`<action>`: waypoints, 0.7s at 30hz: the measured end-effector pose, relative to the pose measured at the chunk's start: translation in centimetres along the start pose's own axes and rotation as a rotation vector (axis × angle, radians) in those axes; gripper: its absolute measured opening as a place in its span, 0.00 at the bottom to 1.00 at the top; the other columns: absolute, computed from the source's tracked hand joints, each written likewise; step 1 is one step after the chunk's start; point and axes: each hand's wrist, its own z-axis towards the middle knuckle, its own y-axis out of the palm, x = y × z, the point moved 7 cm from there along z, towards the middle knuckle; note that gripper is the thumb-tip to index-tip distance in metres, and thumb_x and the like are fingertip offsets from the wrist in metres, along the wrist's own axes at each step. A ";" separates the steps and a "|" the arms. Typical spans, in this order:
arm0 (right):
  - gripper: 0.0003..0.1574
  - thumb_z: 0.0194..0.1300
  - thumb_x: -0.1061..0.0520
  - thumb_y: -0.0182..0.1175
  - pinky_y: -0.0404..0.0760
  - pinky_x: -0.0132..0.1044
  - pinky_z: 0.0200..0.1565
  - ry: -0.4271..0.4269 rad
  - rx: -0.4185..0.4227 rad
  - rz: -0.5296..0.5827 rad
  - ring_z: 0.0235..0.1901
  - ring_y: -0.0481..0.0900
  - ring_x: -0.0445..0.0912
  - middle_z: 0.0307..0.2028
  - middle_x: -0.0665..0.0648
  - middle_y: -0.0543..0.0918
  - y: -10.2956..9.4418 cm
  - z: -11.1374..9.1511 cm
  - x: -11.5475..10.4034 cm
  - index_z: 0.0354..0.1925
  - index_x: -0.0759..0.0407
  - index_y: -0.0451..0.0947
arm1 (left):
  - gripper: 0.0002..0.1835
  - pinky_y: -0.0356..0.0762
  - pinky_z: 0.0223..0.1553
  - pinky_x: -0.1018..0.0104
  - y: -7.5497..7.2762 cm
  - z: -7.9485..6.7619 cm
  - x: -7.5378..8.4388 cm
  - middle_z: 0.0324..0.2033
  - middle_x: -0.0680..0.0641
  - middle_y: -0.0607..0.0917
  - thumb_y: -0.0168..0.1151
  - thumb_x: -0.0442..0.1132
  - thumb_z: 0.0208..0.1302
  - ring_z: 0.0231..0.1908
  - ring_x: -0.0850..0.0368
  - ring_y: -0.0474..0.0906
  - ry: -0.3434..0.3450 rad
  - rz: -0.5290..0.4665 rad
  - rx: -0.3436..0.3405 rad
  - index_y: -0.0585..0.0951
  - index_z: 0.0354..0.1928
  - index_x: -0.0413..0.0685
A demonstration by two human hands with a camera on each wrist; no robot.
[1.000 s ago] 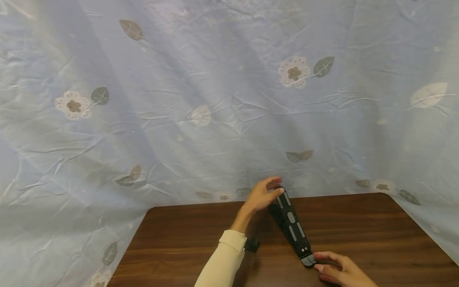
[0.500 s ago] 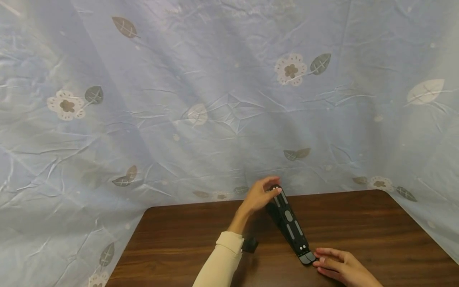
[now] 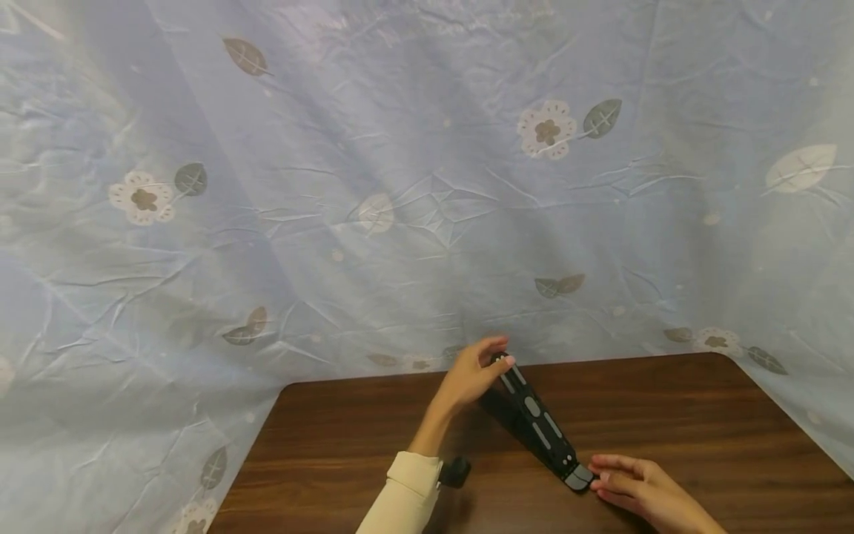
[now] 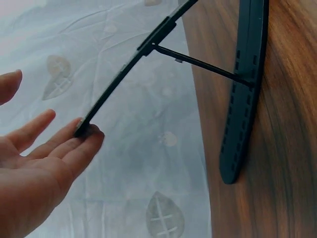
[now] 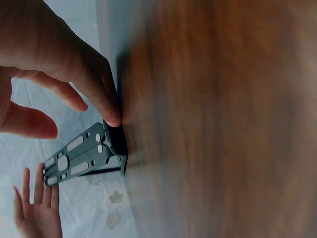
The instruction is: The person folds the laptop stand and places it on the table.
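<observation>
A black folding laptop stand [image 3: 531,406] with grey pads lies at a slant on the brown table. Its padded plate is raised, and a thin strut [image 4: 198,64] joins it to the long base [image 4: 242,99] in the left wrist view. My left hand [image 3: 470,374] is at the far raised end; its straight fingers [image 4: 81,148] touch that end from below, the thumb apart from it. At the near end, the fingertips of my right hand [image 3: 643,489] touch the stand's grey-tipped foot [image 3: 579,478]. The right wrist view shows the right thumb [image 5: 29,121] standing away from the stand.
The brown wooden table [image 3: 333,445] has rounded far corners. Behind it hangs a pale blue sheet [image 3: 427,222] printed with leaves and flowers. A small black device [image 3: 456,472] sits at my left wrist, beside the cream sleeve [image 3: 403,489].
The far end of the stand has swung left along with my left hand. The near end has shifted slightly right, my right fingers staying beside it.
</observation>
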 end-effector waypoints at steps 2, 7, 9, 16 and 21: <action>0.39 0.87 0.57 0.49 0.85 0.38 0.64 0.007 -0.010 -0.010 0.60 0.83 0.38 0.68 0.58 0.79 0.0 0.1 -0.1 0.75 0.89 0.51 | 0.29 0.75 0.74 0.43 -0.3 -0.7 0.2 0.70 0.37 0.82 0.62 0.50 0.80 0.73 0.37 0.76 0.000 0.011 0.001 0.75 0.74 0.43; 0.40 0.86 0.57 0.49 0.86 0.39 0.64 0.021 -0.033 -0.025 0.61 0.83 0.42 0.70 0.64 0.78 -0.2 0.4 -0.3 0.75 0.89 0.50 | 0.31 0.77 0.72 0.43 -1.0 -2.6 0.9 0.70 0.37 0.81 0.56 0.57 0.83 0.71 0.39 0.79 0.003 0.046 0.012 0.75 0.75 0.45; 0.39 0.86 0.58 0.49 0.86 0.39 0.63 0.014 -0.044 -0.033 0.61 0.83 0.43 0.69 0.64 0.78 -0.3 0.6 -0.6 0.74 0.90 0.51 | 0.30 0.77 0.72 0.42 -1.3 -3.4 1.0 0.70 0.38 0.81 0.54 0.59 0.83 0.70 0.40 0.79 -0.002 0.045 0.027 0.76 0.74 0.46; 0.38 0.85 0.58 0.50 0.86 0.40 0.63 -0.007 -0.049 -0.089 0.62 0.83 0.46 0.69 0.75 0.76 -0.3 1.5 -1.4 0.73 0.90 0.53 | 0.28 0.73 0.74 0.38 -2.3 -6.1 1.2 0.72 0.43 0.81 0.48 0.58 0.86 0.70 0.40 0.79 -0.043 0.035 0.089 0.78 0.74 0.51; 0.38 0.85 0.57 0.50 0.86 0.44 0.64 -0.005 -0.040 -0.165 0.67 0.80 0.52 0.71 0.86 0.67 -0.3 2.2 -2.0 0.72 0.89 0.55 | 0.29 0.75 0.72 0.37 -2.9 -7.9 1.2 0.71 0.42 0.82 0.45 0.58 0.87 0.67 0.40 0.82 -0.061 0.054 0.102 0.78 0.74 0.48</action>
